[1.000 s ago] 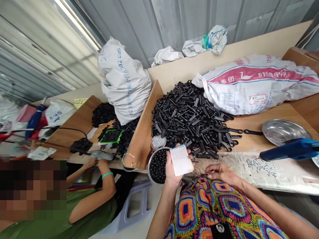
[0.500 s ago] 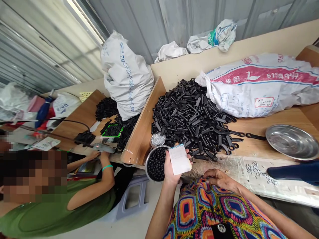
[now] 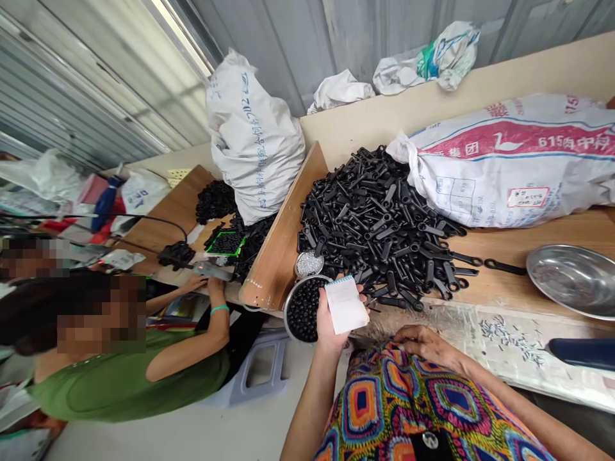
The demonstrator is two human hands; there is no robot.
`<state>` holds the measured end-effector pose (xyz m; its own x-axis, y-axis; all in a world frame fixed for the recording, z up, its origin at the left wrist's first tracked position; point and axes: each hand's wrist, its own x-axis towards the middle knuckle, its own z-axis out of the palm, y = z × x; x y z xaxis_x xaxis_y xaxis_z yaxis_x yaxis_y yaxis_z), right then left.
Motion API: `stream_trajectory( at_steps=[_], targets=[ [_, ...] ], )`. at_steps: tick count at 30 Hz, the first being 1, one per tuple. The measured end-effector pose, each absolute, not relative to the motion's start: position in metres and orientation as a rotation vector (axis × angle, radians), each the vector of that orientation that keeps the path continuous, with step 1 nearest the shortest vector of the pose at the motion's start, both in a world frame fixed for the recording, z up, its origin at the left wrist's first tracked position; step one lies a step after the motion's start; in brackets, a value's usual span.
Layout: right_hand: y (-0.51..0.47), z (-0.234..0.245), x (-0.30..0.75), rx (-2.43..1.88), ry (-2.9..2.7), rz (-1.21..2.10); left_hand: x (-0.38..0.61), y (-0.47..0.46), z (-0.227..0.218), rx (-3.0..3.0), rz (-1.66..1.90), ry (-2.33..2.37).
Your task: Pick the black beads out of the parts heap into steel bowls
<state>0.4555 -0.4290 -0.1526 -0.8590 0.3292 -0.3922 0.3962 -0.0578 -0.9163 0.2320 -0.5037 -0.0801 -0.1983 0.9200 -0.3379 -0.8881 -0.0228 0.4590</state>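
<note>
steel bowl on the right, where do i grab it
Pinch the bowl at its near rim, thumb inside, coming from the bench's front edge. It is wide, shallow and open upward, too broad to span, and the sack lies behind it.

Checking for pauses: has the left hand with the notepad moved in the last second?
No. The left hand still holds the notepad beside the tin of black beads; only the camera shifted.

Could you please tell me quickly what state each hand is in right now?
Left hand: closed, holding a notepad.
Right hand: fingers curled, palm down; whether it holds anything cannot be told.
</note>
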Motion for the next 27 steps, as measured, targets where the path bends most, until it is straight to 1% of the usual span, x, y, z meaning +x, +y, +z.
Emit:
stream_trajectory(
  at_steps=[12,27],
  targets=[
    [-0.433,-0.139,0.456,0.803,2.233,-2.018,0.224,-0.502,-0.085,0.052,1.619,0.685],
    [-0.444,-0.136,0.448,0.873,2.103,-2.041,0.207,-0.519,-0.086,0.017,1.723,0.671]
  ],
)
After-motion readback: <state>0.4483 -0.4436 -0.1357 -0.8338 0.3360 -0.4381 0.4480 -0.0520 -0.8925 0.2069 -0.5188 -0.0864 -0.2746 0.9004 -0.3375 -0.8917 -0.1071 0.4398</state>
